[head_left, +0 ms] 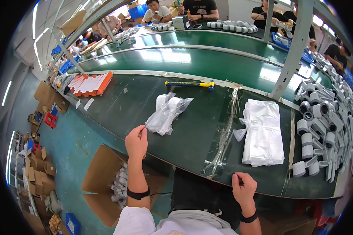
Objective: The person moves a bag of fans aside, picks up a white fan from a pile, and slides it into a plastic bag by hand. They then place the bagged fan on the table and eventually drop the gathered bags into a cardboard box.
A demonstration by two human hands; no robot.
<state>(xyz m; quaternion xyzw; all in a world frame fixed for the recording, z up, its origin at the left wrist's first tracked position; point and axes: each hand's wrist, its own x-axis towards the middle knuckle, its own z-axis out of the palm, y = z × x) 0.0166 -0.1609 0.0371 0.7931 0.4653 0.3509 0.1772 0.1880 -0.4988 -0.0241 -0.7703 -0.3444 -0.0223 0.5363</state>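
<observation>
A clear plastic bag (169, 114) with white tube-like parts inside lies on the dark green bench. My left hand (136, 144) is closed at the bag's near left corner, thumb and fingertips meeting the plastic there. Close to the bench's front edge, my right hand (245, 188) is loosely curled, with nothing visible in it. Beyond that hand lies a stack of flat white plastic bags (263, 135), bound around its middle. A yellow and black hammer (190, 84) with a blue head rests along the far side of the bench.
Grey and white plastic parts (321, 117) are heaped at the right. Orange and white flat boxes (91, 84) lie far left. Below my left arm stands an open carton (102, 168) holding wrapped parts. A metal post (292, 55) rises before the green conveyor (153, 56); people work beyond it.
</observation>
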